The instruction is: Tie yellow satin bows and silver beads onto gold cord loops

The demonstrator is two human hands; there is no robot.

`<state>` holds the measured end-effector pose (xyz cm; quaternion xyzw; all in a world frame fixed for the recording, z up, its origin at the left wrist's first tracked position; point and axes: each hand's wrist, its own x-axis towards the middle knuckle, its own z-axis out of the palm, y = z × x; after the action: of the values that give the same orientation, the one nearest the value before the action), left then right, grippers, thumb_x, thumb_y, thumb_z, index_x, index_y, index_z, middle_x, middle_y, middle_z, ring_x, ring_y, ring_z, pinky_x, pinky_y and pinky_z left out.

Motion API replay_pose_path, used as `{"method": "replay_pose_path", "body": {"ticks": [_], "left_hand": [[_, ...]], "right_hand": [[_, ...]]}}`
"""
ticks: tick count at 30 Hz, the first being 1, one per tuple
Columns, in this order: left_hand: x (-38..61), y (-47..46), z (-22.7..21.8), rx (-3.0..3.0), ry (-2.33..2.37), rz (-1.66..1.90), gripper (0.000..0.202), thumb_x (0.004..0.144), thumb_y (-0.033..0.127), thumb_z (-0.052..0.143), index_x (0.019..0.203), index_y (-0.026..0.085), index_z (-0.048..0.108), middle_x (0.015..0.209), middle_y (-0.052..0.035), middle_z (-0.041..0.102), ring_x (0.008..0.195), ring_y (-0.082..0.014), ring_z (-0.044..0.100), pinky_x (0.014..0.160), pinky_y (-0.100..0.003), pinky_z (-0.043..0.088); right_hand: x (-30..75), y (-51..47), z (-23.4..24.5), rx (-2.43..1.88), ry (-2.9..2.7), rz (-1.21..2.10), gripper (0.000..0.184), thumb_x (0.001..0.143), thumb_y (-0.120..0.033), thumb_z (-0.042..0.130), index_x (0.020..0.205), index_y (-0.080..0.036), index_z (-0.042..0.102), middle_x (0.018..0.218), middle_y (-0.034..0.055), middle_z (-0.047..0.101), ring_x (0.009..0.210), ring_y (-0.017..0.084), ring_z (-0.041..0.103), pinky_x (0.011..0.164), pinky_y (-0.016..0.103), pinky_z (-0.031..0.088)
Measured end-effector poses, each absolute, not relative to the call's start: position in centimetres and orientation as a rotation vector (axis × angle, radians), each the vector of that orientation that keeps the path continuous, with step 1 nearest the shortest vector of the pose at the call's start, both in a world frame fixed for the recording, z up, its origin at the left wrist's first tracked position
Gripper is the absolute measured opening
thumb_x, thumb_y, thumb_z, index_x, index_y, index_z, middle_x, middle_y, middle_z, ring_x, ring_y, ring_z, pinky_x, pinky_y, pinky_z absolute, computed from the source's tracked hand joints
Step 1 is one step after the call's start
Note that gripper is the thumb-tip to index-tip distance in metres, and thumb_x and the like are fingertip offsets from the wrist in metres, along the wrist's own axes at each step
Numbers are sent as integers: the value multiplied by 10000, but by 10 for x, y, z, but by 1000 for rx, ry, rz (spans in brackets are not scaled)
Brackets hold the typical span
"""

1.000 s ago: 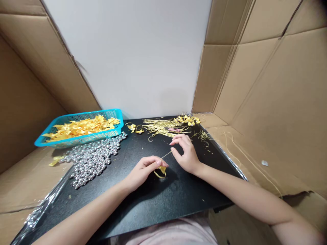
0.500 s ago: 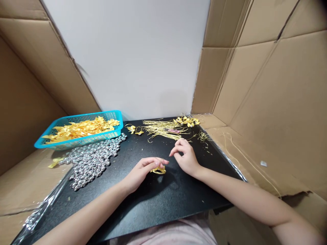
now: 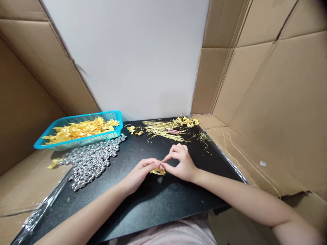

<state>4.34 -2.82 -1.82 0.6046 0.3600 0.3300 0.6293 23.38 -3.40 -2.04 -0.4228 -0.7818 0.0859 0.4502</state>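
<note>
Low over the black table (image 3: 120, 211), my left hand (image 3: 143, 172) pinches a yellow ribbon bow (image 3: 158, 171), which hangs below the fingertips. Part of the bow is hidden behind the fingers. My right hand (image 3: 181, 163) meets the left one at the fingertips, thumb and forefinger pinched together at the bow's upper edge. A bit of thin gold cord seems to be between them, though it is too small to make out well. Farther back lies a pile of cut gold cords (image 3: 163, 129), with a pink tool (image 3: 173, 131) on top.
At the back left, a blue basket (image 3: 41, 143) holds many yellow bows. Silver beads (image 3: 89, 163) spread in front of it. Bows with cord loops (image 3: 189, 121) lie at the back right, near tangled cord scraps (image 3: 203, 136). Cardboard walls (image 3: 281, 102) stand on both sides.
My right hand has moved left and slightly down, and its fingertips have closed at the bow beside my left fingers. My left hand has stayed in nearly the same place, holding the bow.
</note>
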Motion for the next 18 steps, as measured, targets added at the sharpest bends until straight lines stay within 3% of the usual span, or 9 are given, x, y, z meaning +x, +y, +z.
{"method": "replay_pose_path", "body": {"ticks": [4,9,18], "left_hand": [[43,-28,-18,1384,818,739,284,813,407,641,696,159,714,737,-25,681,756,-172,563,771,-273,389],[44,-28,-20,1328,833,745,264,783,403,672,702,156,717,748,-24,686,754,-170,554,757,-268,378],[47,-28,-22,1213,840,748,260,755,407,692,731,149,716,766,-27,691,780,-168,550,762,-259,379]], "right_hand": [[233,-34,-21,-1036,-1977,273,12,731,-257,741,734,-246,739,694,-26,548,747,138,501,756,325,276],[233,-33,-20,-1063,-1938,401,72,728,-173,698,669,-186,659,714,-25,556,744,133,504,755,310,297],[231,-31,-24,-1039,-1831,4,84,713,-152,639,644,-175,597,650,-31,556,685,126,496,771,327,276]]}}
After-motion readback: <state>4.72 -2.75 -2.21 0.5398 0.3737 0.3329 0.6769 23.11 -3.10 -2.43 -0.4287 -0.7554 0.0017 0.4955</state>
